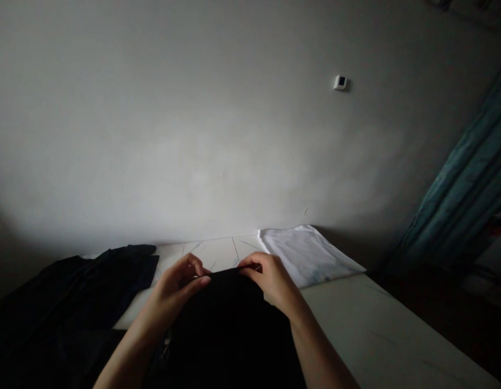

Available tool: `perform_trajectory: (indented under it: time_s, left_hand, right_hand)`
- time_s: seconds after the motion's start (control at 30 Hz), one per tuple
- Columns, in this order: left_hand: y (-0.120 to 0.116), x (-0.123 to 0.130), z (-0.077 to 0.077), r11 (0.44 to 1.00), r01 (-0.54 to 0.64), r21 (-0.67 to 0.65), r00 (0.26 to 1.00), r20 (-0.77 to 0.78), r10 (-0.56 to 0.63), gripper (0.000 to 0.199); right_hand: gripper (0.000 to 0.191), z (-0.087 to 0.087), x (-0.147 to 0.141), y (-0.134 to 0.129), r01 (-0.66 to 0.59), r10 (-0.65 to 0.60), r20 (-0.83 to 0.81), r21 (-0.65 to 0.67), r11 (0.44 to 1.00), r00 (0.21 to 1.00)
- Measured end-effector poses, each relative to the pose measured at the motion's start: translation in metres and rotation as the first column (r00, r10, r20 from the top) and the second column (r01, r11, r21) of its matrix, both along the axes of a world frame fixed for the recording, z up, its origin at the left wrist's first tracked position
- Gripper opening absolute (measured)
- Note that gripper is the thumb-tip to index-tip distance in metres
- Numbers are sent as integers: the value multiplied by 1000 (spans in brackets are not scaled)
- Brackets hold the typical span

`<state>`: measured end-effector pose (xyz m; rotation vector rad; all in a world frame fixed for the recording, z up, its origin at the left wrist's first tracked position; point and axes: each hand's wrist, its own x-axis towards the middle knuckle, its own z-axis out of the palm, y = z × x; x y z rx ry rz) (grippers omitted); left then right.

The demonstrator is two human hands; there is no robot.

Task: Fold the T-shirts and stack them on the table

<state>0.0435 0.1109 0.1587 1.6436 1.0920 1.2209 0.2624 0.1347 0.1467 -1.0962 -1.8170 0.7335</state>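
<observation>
Black cloth (229, 324) nearest, its edge pinched by my left hand (173, 292) and right hand (272, 281). White cloth (307, 254) lies beyond.

Left hand (169, 297), right hand (272, 283) pinching cloth (229, 319)

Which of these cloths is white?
The folded white cloth by the wall, unlike the black cloth in the right hand and the dark cloth at left.

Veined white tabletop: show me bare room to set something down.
Bare top lies right of the black cloth, below the white cloth, and behind the left hand and right hand, by the dark garment. Crowded: where they pinch the black cloth.
</observation>
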Motion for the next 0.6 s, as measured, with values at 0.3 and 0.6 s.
perform_trajectory:
  time_s: [0.3,0.6]
  left_hand:
    - [0,7,-10,987,86,-137,996,-23,-90,43]
    - [-15,18,-4,995,91,-36,991,99,-87,30]
  right_hand:
    - [34,3,-15,-28,-23,30,-22,268,963,999]
    - [26,-13,-40,-26,-144,144,19,266,953,989]
